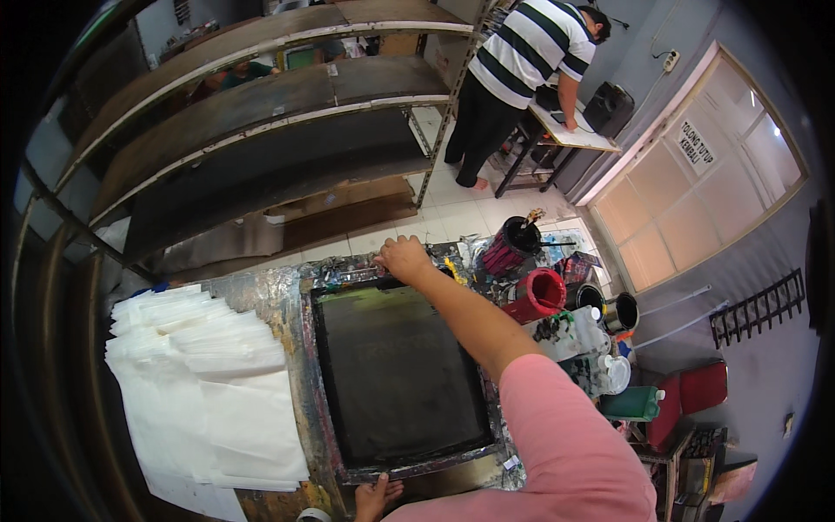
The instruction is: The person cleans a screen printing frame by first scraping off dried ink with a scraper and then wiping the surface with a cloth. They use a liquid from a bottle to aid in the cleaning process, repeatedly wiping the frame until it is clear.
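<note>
A screen printing frame (402, 374) with dark mesh and a greenish patch along its far side lies on the paint-stained table (296, 331). My right arm, in a pink sleeve, reaches across the frame's right side. My right hand (404, 259) is at its far edge, fingers curled down; what they hold is hidden beneath them. My left hand (376, 498) is at the near edge, thumb and fingers apart, fingertips close to the rim. Left of the frame lies a spread stack of thin white sheets (204, 391).
Paint cans, including a red one (535, 296) and a black one (515, 244), crowd the right side beside plastic jugs (600, 370) and a green bottle (633, 403). A shelving rack (278, 113) stands beyond the table. A person in a striped shirt (531, 52) leans over a small desk (570, 130).
</note>
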The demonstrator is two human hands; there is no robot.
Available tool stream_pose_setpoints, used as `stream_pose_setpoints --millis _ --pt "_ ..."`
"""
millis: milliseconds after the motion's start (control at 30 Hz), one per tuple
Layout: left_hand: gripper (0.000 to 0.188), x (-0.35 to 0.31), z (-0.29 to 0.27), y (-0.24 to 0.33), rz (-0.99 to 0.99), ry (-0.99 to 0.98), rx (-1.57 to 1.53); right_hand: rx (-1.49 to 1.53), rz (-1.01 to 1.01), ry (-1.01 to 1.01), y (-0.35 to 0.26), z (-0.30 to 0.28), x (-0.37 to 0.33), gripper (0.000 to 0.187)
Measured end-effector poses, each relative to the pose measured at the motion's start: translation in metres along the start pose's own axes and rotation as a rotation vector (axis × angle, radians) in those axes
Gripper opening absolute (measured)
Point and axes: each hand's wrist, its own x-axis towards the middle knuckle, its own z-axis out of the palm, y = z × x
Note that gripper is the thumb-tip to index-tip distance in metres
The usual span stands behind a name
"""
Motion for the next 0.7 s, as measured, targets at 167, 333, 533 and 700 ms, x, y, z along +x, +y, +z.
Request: stream_pose_setpoints --millis 167,333,533,700 --pt "0.047 0.002 0.001 -0.006 0.034 0.015 -0.017 0.034 0.274 0.055 -0.029 0.01 -0.003 0.042" --pt "0.051 0.004 0.0 -0.008 0.057 0.003 -0.007 0.073 0.496 -0.07 -0.049 0.01 0.01 0.041" --pt "0.053 -0.003 0.005 0.001 0.067 0.005 -0.031 0.041 0.6 -0.041 -0.06 0.006 0.012 0.041" --pt "0.054 -0.006 0.012 0.003 0.065 0.013 -0.043 0.257 0.797 -0.119 -0.067 0.003 0.02 0.033"
